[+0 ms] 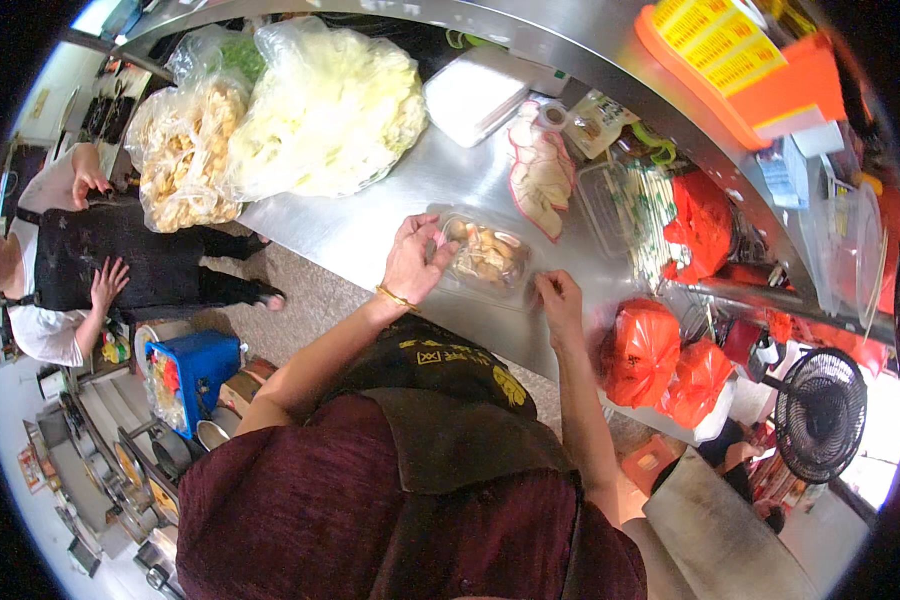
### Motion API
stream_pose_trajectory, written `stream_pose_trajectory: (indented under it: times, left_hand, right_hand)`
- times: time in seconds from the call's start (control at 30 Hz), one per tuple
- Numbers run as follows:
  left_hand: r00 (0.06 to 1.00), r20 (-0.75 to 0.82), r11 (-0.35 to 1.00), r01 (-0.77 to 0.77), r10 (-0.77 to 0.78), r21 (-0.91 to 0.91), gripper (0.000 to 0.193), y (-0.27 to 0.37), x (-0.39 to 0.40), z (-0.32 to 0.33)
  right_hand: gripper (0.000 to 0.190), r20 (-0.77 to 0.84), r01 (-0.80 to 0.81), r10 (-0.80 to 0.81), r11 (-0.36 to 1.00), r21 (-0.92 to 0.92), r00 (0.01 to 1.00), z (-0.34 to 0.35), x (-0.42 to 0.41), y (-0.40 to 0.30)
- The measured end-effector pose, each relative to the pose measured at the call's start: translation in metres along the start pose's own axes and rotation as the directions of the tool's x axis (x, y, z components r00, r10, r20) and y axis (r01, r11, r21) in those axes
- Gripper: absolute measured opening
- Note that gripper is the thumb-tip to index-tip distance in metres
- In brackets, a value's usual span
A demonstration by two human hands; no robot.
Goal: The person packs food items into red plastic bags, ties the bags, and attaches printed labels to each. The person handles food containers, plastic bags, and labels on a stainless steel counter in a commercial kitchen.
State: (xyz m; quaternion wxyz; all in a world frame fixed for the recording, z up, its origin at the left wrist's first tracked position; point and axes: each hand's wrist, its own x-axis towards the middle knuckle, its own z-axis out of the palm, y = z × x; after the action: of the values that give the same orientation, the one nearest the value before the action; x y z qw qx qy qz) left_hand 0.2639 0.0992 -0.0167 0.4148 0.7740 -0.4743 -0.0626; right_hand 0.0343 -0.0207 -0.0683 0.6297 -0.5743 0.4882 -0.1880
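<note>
A clear plastic food container [489,256] filled with brownish and pale food pieces rests on the steel worktop in front of me. My left hand [418,259], a gold-coloured bracelet at its wrist, grips the container's left edge with thumb and fingers. At the right-hand corner of the container is my right hand [559,304], its fingers curled and their tips close to the rim. Whether those fingertips pinch the rim is hard to see. Beyond the container lies a cloth with a red edge [541,169].
Bags of shredded cabbage [330,112] and fried pieces [184,154] stand at the far left. White containers [476,94] are stacked behind. Bundled skewers [649,214], red bags [641,349] and a black fan [823,415] are at right. A person in an apron [120,255] stands left.
</note>
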Motion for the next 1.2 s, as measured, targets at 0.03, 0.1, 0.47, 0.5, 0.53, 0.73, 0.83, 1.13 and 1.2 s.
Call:
stream_pose_trajectory:
  times: [0.03, 0.1, 0.47, 0.5, 0.53, 0.73, 0.83, 1.13, 1.2]
  left_hand:
    - [0.999, 0.038, 0.999, 0.033, -0.033, 0.012, 0.018, 0.006, 0.001, -0.002]
    - [0.892, 0.273, 0.922, 0.385, -0.362, -0.037, 0.022, 0.017, 0.002, -0.006]
    - [0.969, 0.081, 0.972, 0.231, -0.234, 0.039, 0.025, 0.002, 0.009, -0.002]
    - [0.976, 0.049, 0.976, 0.207, -0.211, 0.062, 0.023, -0.002, 0.009, 0.000]
    - [0.970, 0.050, 0.969, 0.232, -0.237, 0.085, 0.022, -0.006, 0.008, 0.003]
    - [0.955, 0.012, 0.954, 0.296, -0.297, 0.045, 0.017, -0.026, 0.012, 0.020]
    - [0.946, 0.044, 0.947, 0.321, -0.321, 0.011, 0.018, -0.031, 0.016, 0.023]
    - [0.851, 0.248, 0.783, 0.523, -0.462, -0.336, 0.015, -0.057, 0.022, 0.028]
    - [0.842, 0.279, 0.789, 0.533, -0.461, -0.305, 0.014, -0.065, 0.024, 0.030]
  right_hand:
    - [0.008, -0.018, 0.032, -0.032, 0.999, 0.007, 0.999, 0.002, 0.000, 0.005]
    - [0.012, -0.056, 0.089, -0.089, 0.996, 0.014, 0.994, 0.004, -0.001, 0.014]
    - [0.018, -0.135, 0.286, -0.307, 0.946, -0.155, 0.942, 0.018, 0.019, 0.011]
    - [0.017, -0.142, 0.289, -0.310, 0.945, -0.152, 0.940, 0.019, 0.019, 0.011]
    - [0.016, -0.148, 0.292, -0.314, 0.945, -0.148, 0.938, 0.020, 0.020, 0.010]
    - [0.013, -0.167, 0.307, -0.336, 0.935, -0.180, 0.927, 0.021, 0.019, 0.004]
    - [0.013, -0.157, 0.292, -0.321, 0.938, -0.186, 0.934, 0.020, 0.020, 0.005]
    - [0.017, -0.166, 0.318, -0.342, 0.935, -0.155, 0.925, 0.021, 0.039, 0.024]
    - [0.019, -0.139, 0.298, -0.313, 0.947, -0.116, 0.940, 0.020, 0.041, 0.025]
